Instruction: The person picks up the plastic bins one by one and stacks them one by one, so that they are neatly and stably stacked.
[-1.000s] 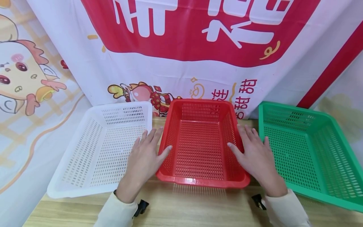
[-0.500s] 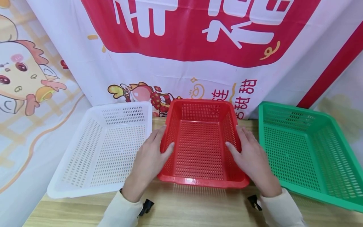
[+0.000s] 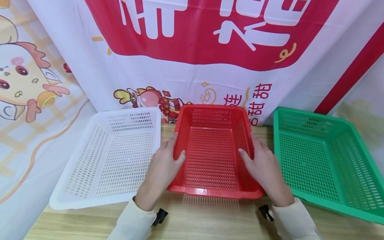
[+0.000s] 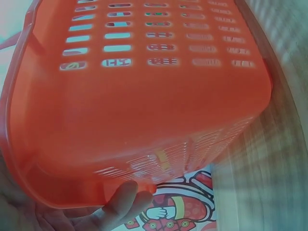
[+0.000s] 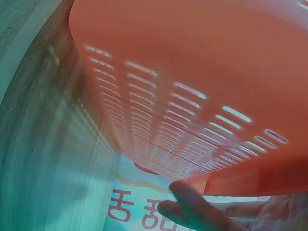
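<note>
Cloth (image 3: 192, 76) with printed writing hangs behind the table (image 3: 210, 220). On its big red patch (image 3: 195, 53) there are large white characters (image 3: 168, 23), but the upper edge of the head view cuts them, so I cannot read them whole. Lower, in thin red strokes, I can read the character 甜 (image 3: 263, 91) more than one time; another red character (image 3: 232, 99) is partly hidden by the red basket (image 3: 211, 156). This red basket stands in the middle of the table, close before the cloth. My left hand (image 3: 163, 165) grasps its left side and my right hand (image 3: 265, 166) grasps its right side, each with the thumb over the rim and the fingers along the outside wall. In both wrist views, fingers are seen beneath the rim. At my left stands a white basket (image 3: 126, 166); at my right, a green basket (image 3: 306, 163). A cartoon figure (image 3: 150, 99) is printed on the cloth, partly behind the red basket.
</note>
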`<state>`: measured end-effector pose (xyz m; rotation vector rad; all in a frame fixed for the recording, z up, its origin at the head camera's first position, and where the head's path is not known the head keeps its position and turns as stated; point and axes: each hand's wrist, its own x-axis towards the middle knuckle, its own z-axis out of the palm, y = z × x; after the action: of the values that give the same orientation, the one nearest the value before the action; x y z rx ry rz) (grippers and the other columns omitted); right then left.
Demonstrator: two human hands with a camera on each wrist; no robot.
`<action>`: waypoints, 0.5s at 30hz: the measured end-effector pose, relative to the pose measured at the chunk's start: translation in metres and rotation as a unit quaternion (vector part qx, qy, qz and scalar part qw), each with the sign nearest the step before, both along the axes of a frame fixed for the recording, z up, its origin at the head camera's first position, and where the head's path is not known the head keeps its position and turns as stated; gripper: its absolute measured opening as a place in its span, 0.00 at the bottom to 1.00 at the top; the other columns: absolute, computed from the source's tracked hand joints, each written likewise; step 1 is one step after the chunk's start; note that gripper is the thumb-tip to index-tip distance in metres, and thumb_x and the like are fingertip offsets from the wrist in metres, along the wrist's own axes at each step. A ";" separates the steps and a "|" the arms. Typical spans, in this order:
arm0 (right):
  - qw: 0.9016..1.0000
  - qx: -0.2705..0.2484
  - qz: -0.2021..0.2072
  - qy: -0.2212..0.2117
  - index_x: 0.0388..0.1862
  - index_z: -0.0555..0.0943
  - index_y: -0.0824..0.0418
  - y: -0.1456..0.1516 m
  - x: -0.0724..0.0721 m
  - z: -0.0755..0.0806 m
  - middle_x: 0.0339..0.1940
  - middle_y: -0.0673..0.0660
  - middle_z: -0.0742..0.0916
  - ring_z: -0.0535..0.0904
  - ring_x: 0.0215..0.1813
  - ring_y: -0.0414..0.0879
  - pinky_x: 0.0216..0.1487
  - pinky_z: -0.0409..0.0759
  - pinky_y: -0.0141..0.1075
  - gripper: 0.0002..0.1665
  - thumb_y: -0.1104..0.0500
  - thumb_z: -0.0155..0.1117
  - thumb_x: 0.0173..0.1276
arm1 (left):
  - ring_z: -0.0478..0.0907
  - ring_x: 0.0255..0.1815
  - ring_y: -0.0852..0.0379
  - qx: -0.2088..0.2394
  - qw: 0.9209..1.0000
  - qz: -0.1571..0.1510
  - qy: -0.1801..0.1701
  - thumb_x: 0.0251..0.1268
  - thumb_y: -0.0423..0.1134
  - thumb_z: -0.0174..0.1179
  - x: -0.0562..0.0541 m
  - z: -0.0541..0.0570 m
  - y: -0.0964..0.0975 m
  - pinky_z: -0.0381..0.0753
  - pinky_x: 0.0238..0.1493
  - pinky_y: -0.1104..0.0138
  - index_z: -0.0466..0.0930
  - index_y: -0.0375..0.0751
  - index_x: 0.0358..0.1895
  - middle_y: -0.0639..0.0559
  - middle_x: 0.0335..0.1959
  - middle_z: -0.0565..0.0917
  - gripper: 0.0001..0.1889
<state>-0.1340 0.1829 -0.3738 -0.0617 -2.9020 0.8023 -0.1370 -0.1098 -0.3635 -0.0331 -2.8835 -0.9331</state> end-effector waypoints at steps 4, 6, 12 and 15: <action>1.000 0.001 0.000 0.001 0.89 0.55 0.57 -0.001 -0.002 0.000 0.66 0.74 0.82 0.88 0.54 0.71 0.41 0.92 0.60 0.50 0.48 0.68 0.77 | 0.91 0.49 0.41 -0.008 1.000 0.000 0.010 0.75 0.49 0.67 -0.001 -0.001 0.000 0.94 0.39 0.53 0.65 0.46 0.84 0.35 0.66 0.83 0.39; 1.000 -0.002 0.001 0.000 0.89 0.56 0.57 -0.002 -0.003 0.000 0.64 0.74 0.83 0.89 0.52 0.69 0.39 0.92 0.58 0.49 0.48 0.67 0.78 | 0.92 0.45 0.41 -0.009 1.000 -0.001 0.014 0.75 0.49 0.67 -0.001 -0.001 0.000 0.94 0.37 0.55 0.66 0.45 0.84 0.35 0.64 0.85 0.38; 1.000 -0.015 0.005 0.002 0.88 0.58 0.58 -0.003 -0.003 0.001 0.63 0.74 0.84 0.90 0.51 0.69 0.39 0.92 0.58 0.46 0.50 0.67 0.79 | 0.92 0.40 0.42 -0.011 1.000 0.002 0.015 0.75 0.47 0.67 -0.002 -0.001 0.000 0.94 0.34 0.54 0.70 0.42 0.81 0.33 0.57 0.88 0.35; 1.000 -0.025 0.008 0.008 0.87 0.60 0.59 -0.002 -0.003 0.001 0.64 0.74 0.84 0.90 0.53 0.70 0.42 0.92 0.61 0.45 0.52 0.67 0.79 | 0.92 0.42 0.41 -0.004 1.000 0.002 0.009 0.76 0.46 0.66 -0.002 0.000 0.000 0.94 0.37 0.52 0.71 0.42 0.81 0.33 0.57 0.88 0.34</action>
<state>-0.1365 0.1807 -0.3730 -0.0360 -2.8714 0.8725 -0.1393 -0.1094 -0.3635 -0.0355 -2.8691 -0.9146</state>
